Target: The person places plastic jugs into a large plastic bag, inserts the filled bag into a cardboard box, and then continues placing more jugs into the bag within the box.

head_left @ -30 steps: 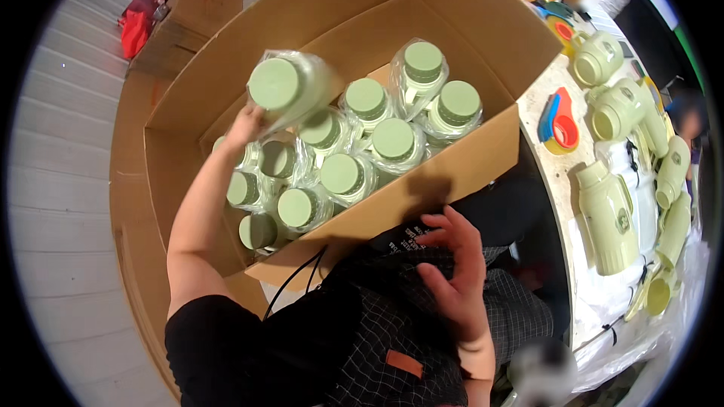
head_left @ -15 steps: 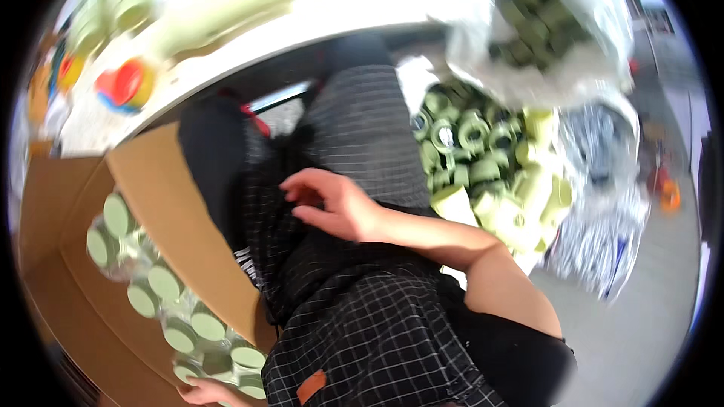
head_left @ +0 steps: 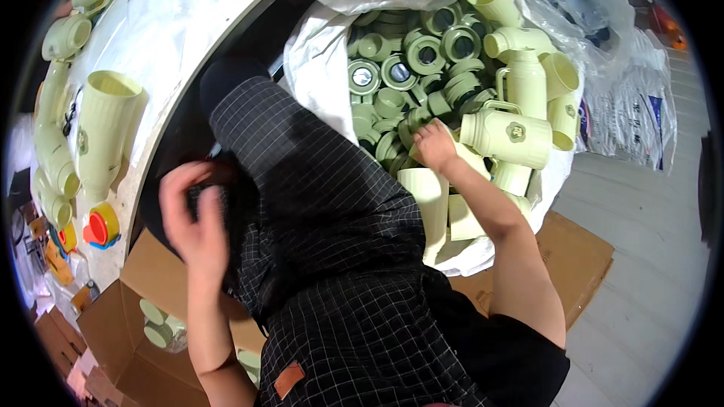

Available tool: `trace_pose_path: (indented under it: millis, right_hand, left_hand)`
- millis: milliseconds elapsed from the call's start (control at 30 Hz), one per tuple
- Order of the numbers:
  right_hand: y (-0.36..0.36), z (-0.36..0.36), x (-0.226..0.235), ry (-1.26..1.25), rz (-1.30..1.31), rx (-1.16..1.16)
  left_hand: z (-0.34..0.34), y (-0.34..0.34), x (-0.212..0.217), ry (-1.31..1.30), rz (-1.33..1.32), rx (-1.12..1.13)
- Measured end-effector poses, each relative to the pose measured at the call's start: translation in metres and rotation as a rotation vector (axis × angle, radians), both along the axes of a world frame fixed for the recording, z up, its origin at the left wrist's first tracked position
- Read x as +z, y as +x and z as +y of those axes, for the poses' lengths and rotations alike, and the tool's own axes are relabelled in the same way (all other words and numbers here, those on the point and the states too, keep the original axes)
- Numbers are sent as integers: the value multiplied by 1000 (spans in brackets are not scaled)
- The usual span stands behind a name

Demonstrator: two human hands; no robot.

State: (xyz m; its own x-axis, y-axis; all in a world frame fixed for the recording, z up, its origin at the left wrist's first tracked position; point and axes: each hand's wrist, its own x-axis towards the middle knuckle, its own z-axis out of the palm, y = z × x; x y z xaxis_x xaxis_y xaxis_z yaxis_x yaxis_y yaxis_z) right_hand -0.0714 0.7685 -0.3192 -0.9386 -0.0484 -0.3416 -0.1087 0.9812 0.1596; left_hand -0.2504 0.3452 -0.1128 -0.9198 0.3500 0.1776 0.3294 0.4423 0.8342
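Note:
My right hand (head_left: 436, 148) is in a white sack on my right, its fingers bent over a pale green flask body (head_left: 469, 158) that lies among other parts. The palm side is hidden. Round the hand are darker green ring-shaped flask collars (head_left: 424, 55) and several pale flask shells, one a handled jug (head_left: 509, 133) lying on its side. My left hand (head_left: 194, 215) hangs over my left thigh, smeared by motion, thumb and fingers apart with nothing between them. Nearest to it is the table edge, with an upright pale green flask shell (head_left: 108, 128) standing beyond.
An open cardboard box (head_left: 124, 332) with round green-topped pieces (head_left: 157, 334) stands at my lower left. The white table (head_left: 170, 53) curves along the left, holding a red and yellow tape-like piece (head_left: 103, 224). Clear plastic bags (head_left: 630, 105) lie right of the sack (head_left: 320, 68); flat cardboard (head_left: 577, 256) lies below.
My view has swung right. My right hand has gone from my lap into the sack. My left hand has come out of the box, empty, and up beside my thigh.

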Motion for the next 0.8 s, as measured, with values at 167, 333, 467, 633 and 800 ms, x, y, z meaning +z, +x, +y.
trace_pose_path:
  millis: [167,333,467,633,800]
  right_hand:
    - [-52,27,52,-122,-53,-38]
    - [-151,10,186,-959,533,-47]
    - [-219,-66,195,-2376,306,-184]
    - [-218,-141,108,-2206,189,-683]
    - [-162,-69,-53,-972,233,-828]
  left_hand:
    - [72,-4,35,-183,160,-506]
    - [98,-31,20,-64,16,-228]
    - [108,-52,35,308,-25,-220]
    - [-11,-44,42,382,-234,98]
    - [-118,21,38,155,-508,514]
